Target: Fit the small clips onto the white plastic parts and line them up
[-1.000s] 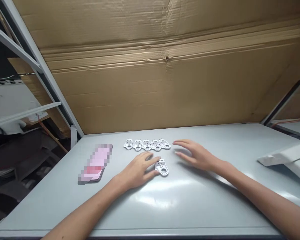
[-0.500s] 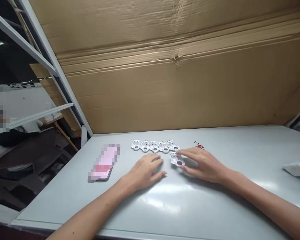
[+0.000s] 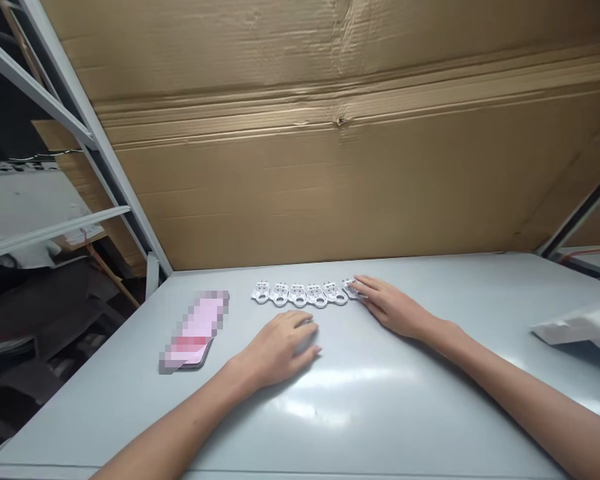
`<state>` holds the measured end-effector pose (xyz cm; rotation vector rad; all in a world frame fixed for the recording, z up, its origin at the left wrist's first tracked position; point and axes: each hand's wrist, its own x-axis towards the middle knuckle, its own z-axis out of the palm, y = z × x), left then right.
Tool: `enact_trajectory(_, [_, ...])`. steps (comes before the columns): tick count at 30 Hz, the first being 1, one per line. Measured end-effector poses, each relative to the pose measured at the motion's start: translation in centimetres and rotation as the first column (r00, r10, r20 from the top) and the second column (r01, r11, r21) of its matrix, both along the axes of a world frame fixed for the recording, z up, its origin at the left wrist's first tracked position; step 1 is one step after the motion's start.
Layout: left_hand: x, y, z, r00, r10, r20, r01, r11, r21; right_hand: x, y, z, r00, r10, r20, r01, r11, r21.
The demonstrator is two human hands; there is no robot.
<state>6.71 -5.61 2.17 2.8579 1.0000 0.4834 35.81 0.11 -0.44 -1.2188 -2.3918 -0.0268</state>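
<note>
Several small white plastic parts [image 3: 297, 295], each with a round ring at the front and short prongs at the back, lie side by side in a row. My right hand [image 3: 393, 308] has its fingers on one more white plastic part [image 3: 351, 289] at the row's right end and partly hides it. My left hand [image 3: 283, 348] rests on the table just in front of the row, fingers loosely bent and apart from the thumb, holding nothing.
A phone with a blurred pink screen [image 3: 196, 331] lies left on the grey table [image 3: 360, 413]. At the right is a white folded sheet or packet [image 3: 580, 327]. Cardboard [image 3: 330, 193] walls the back, and a metal frame [image 3: 115, 173] stands at the left.
My right hand has moved the white plastic part away from me to the row's right end. The small red and black bits behind that hand no longer show. My left hand stays about where it was.
</note>
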Motion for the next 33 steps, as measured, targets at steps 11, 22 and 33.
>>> enact_trajectory(11, [-0.1, 0.1, -0.1, 1.0, 0.023, -0.012, -0.023, 1.0, 0.004, -1.4, -1.8, 0.6, 0.999, -0.005, 0.043, 0.007, 0.999, -0.05])
enact_trajectory(22, [-8.3, 4.3, 4.1, 0.782, 0.59, 0.2, -0.608, 0.793, 0.039, -1.2, -1.7, -0.2, 0.999, -0.02, 0.027, 0.022, 0.997, -0.069])
enact_trajectory(33, [-19.7, 3.9, 2.7, 0.693, 0.72, -0.033, -0.709, 0.673, -0.21, -1.2, -1.7, -0.1, 0.999, -0.029, 0.031, 0.033, 0.993, -0.117])
